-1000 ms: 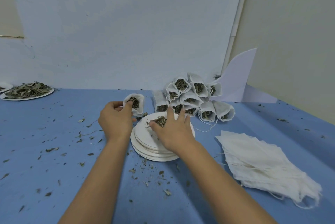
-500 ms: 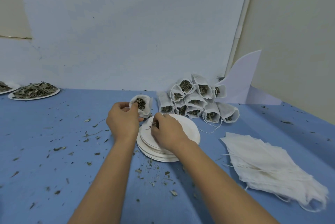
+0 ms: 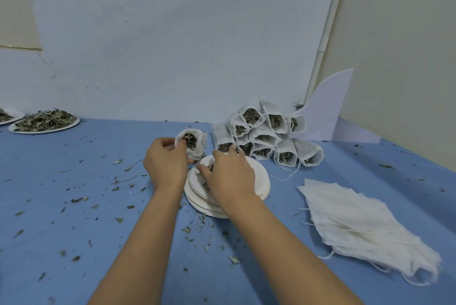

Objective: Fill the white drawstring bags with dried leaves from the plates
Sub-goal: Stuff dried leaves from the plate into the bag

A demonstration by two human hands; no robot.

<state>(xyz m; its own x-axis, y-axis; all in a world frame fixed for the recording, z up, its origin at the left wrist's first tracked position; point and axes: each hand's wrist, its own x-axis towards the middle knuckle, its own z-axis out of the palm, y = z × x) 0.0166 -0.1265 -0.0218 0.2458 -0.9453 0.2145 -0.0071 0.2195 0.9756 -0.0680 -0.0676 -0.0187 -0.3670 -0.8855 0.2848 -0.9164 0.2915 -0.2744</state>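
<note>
My left hand [image 3: 165, 163] grips a white drawstring bag [image 3: 195, 143] by its rim, mouth open toward me and dried leaves inside. Right beside it, my right hand [image 3: 228, 175] curls its fingers over a small clump of dried leaves [image 3: 210, 167] on the top plate of a stack of white plates [image 3: 261, 182]. Behind the stack, several filled bags [image 3: 266, 135] lie piled against the wall. A heap of flat white bags [image 3: 365, 223] lies at the right.
A plate heaped with dried leaves [image 3: 45, 121] sits at the far left by the wall, with part of another plate [image 3: 7, 116] at the frame's edge. Leaf crumbs [image 3: 116, 188] litter the blue table. A white curved card [image 3: 325, 112] stands behind the filled bags.
My right hand went from spread flat over the plate to fingers gathered around the leaf clump. The left hand with the bag has stayed in place.
</note>
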